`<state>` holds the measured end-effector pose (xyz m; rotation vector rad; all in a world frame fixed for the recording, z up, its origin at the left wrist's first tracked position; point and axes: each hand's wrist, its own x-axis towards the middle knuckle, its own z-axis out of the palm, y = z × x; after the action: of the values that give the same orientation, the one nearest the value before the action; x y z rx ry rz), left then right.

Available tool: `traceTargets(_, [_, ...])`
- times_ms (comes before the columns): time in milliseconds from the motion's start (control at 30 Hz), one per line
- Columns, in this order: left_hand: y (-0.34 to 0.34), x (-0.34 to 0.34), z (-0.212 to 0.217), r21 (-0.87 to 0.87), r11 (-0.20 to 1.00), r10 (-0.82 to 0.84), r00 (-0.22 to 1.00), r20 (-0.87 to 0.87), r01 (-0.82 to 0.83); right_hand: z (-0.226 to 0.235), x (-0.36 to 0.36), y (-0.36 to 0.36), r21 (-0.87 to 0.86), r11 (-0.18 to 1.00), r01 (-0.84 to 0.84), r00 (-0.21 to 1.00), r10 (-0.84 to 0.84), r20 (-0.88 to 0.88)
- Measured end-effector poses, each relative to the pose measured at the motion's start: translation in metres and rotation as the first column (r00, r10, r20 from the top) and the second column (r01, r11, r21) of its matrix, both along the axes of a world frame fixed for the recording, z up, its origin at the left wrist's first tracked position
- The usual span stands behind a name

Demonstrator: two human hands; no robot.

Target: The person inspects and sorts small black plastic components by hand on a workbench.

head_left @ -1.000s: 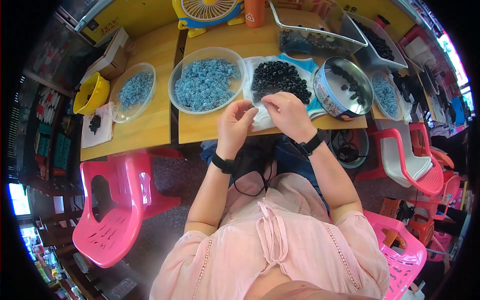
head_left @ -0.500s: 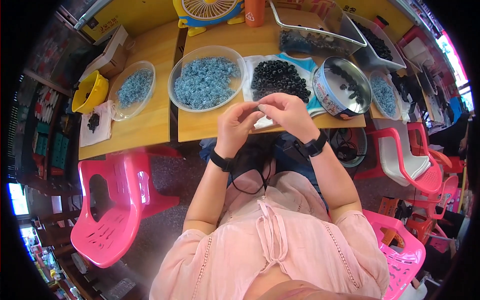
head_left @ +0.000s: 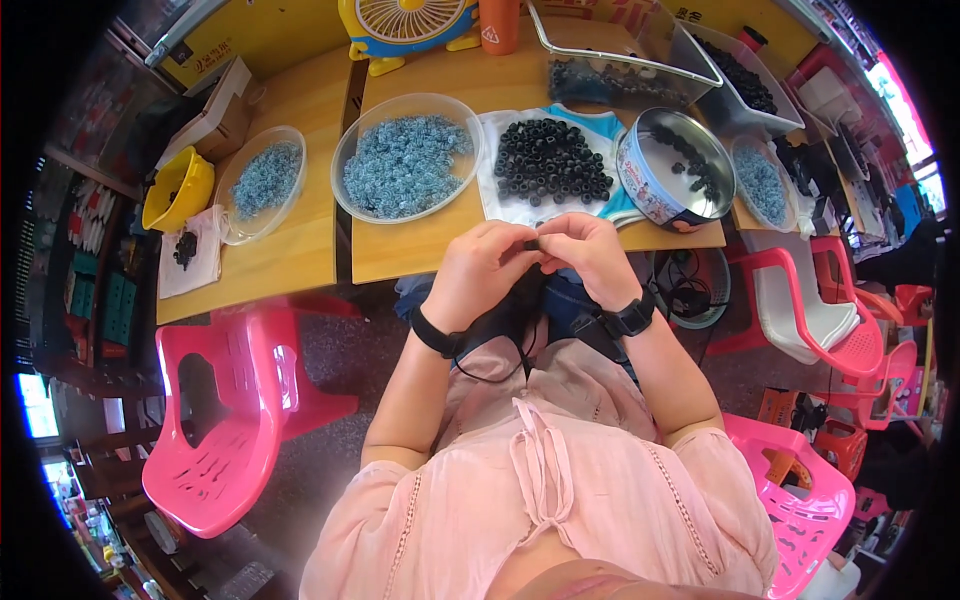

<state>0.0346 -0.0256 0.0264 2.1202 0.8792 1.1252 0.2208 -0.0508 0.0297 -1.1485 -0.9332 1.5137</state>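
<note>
A: Starting at the left, what lies by the pile of black rings (head_left: 552,160)?

B: Left of that pile stands a clear bowl of blue-grey pieces (head_left: 405,165). The pile itself lies on a white cloth (head_left: 505,200) on the wooden surface (head_left: 420,245). Right of it sits a round metal tin (head_left: 672,170) with a few dark pieces inside.

A: And the hands?

B: Both are raised just on the near side of the pile, over the edge of the surface. The left hand (head_left: 480,272) and the right hand (head_left: 585,255) meet fingertip to fingertip.

A: What is between them?

B: One small black piece (head_left: 531,243), at the meeting point, so neither hand is nearer. The fingers (head_left: 512,240) of both hands are closed on it from either side. Its long axis is too small to make out.
</note>
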Motion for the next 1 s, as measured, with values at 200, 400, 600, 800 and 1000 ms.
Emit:
traceTargets(200, [-0.008, 0.014, 0.001, -0.085, 0.993, 0.075, 0.995, -0.063, -0.08, -0.005, 0.004, 0.0, 0.062, 0.997, 0.044, 0.967, -0.058, 0.246])
traceTargets(400, [-0.007, 0.014, -0.003, -0.324, 0.944, 0.102, 0.991, 0.083, -0.07, 0.009, 0.013, 0.007, -0.032, 0.999, 0.04, 0.996, -0.038, 0.086])
traceTargets(600, [0.012, -0.002, -0.018, -0.576, 0.816, 0.17, 0.937, 0.305, 0.04, 0.002, 0.034, 0.024, 0.196, 0.975, 0.1, 0.857, -0.185, 0.48])
traceTargets(800, [0.022, -0.002, -0.033, -0.575, 0.817, 0.194, 0.916, 0.352, 0.048, -0.004, 0.036, 0.037, 0.377, 0.883, -0.281, 0.367, -0.264, 0.892])
traceTargets(1000, [0.027, -0.005, -0.045, -0.685, 0.71, 0.239, 0.86, 0.451, 0.161, -0.002, 0.017, 0.056, 0.521, 0.761, -0.387, 0.394, -0.374, 0.84])
